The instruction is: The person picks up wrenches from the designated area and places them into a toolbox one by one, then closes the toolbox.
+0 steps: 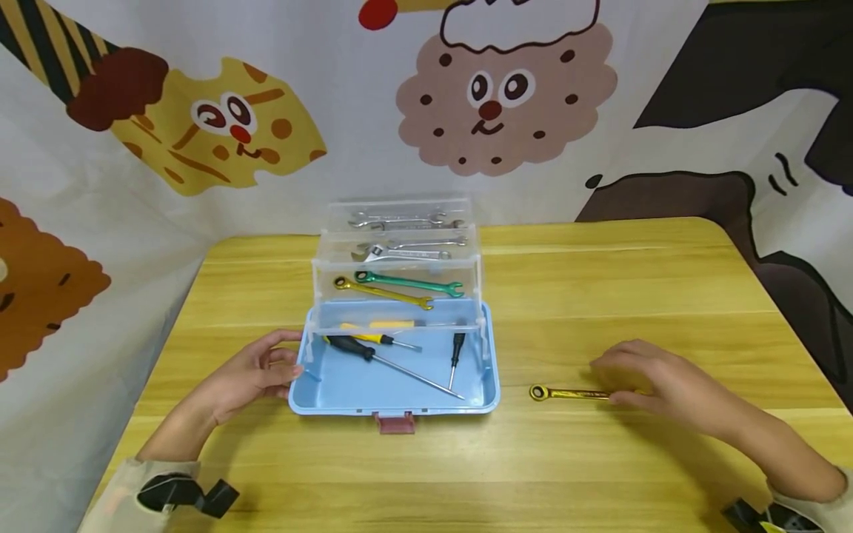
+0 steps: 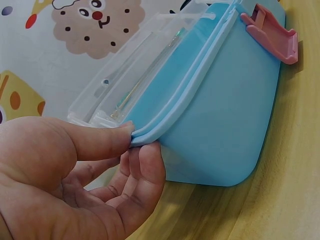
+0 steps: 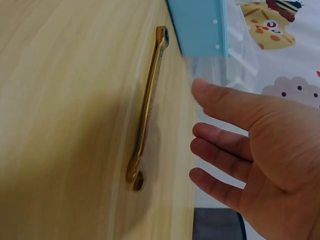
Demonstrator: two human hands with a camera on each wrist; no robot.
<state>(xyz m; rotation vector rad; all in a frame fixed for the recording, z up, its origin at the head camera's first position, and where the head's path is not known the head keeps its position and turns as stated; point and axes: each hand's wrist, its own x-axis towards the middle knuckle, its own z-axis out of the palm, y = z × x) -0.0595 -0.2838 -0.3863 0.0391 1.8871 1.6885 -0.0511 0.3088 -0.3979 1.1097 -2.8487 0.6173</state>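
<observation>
My left hand (image 1: pixel 263 370) pinches the left rim of the light blue toolbox (image 2: pixel 220 115), thumb on top and curled fingers beneath. My right hand (image 1: pixel 673 385) hovers over the table with fingers apart, holding nothing. Just under it lies a gold ratchet wrench (image 3: pixel 148 105), its ring end toward the toolbox and its open end hidden by the hand in the head view. Inside the box are a long black-handled screwdriver (image 1: pixel 406 371), a small black screwdriver (image 1: pixel 457 352) and yellow-handled screwdrivers (image 1: pixel 393 324). The raised clear trays hold a green wrench (image 1: pixel 409 282) and another gold wrench (image 1: pixel 383 292).
Higher trays carry several silver wrenches (image 1: pixel 400 220) and an adjustable wrench (image 1: pixel 406 254). A pink latch (image 1: pixel 395 423) hangs at the toolbox front. Behind the wooden table (image 1: pixel 600 289) hangs a white curtain (image 1: pixel 360 111) with cartoon prints.
</observation>
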